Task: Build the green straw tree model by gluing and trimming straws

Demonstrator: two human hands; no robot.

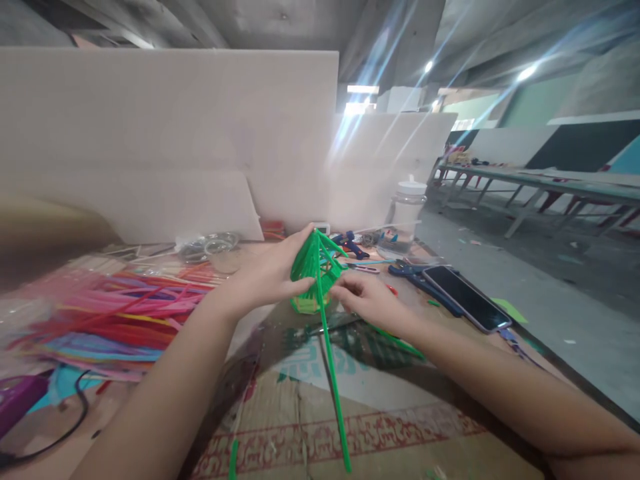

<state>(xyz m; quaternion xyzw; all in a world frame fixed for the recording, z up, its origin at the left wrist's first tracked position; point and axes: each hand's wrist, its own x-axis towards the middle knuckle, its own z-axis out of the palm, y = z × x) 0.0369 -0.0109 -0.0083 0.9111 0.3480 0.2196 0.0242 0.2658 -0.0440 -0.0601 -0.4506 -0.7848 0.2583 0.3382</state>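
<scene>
A small green pipe-cleaner cone point(304, 261) stands in front of me, with a yellowish-green ring at its base and gaps on its right side. My left hand point(273, 270) is wrapped around its left side, thumb pressing across the front. One long green pipe cleaner point(333, 373) runs from the tip down past the thumb, its free end toward me. At the cone's lower right edge, the bent fingers of my right hand point(367, 297) are pinched against it; their tips are partly hidden. Under my right forearm lie more green pipe cleaners point(400, 343).
Pink, red and blue pipe cleaners point(125, 313) are heaped at left. On the right are a phone point(467, 299), dark-handled pliers point(430, 287) and a clear water bottle point(403, 217). White boards point(200, 120) stand behind. Printed cardboard point(280, 427) covers the tabletop.
</scene>
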